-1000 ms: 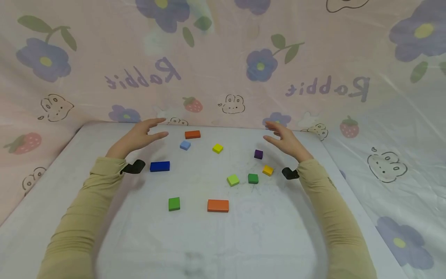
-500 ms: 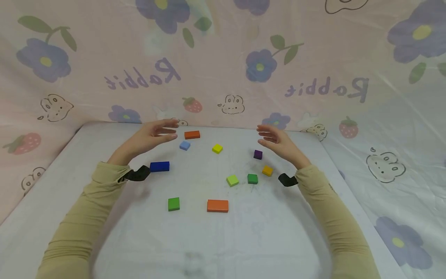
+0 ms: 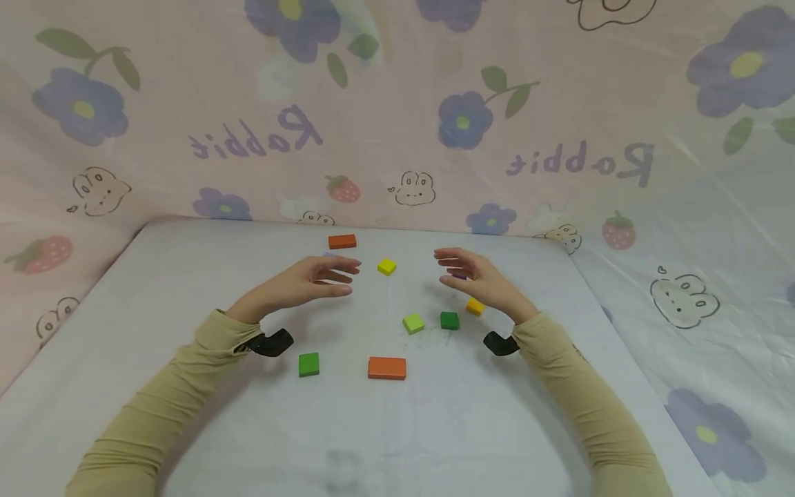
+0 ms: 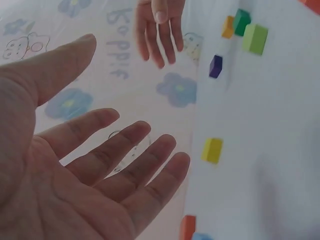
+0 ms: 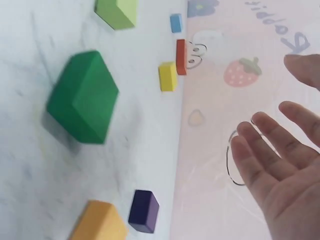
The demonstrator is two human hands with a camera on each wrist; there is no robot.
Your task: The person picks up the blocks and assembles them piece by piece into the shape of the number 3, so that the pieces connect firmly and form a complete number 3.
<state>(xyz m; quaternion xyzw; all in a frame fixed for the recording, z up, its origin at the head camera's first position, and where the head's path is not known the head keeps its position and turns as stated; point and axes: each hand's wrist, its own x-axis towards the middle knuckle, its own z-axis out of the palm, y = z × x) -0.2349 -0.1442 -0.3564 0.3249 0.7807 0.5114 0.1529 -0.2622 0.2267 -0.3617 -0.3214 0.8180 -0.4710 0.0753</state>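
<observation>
My left hand hovers above the left side of the table, palm inward, fingers extended and holding nothing. It covers the dark blue block and most of the light blue block. Opposite it, my right hand hangs in the air with relaxed fingers, also holding nothing, and partly hides the purple block. Near the right hand lie a yellow-orange block and a dark green block. A yellow block lies between and beyond the hands.
A lime block lies mid-table. Nearer are a green block and an orange block; a red-orange block lies at the back. Patterned curtain hangs behind the white table.
Both hands have moved inward and toward the near side, closing the distance between them. The left hand now covers the dark blue block. The blocks have stayed in place.
</observation>
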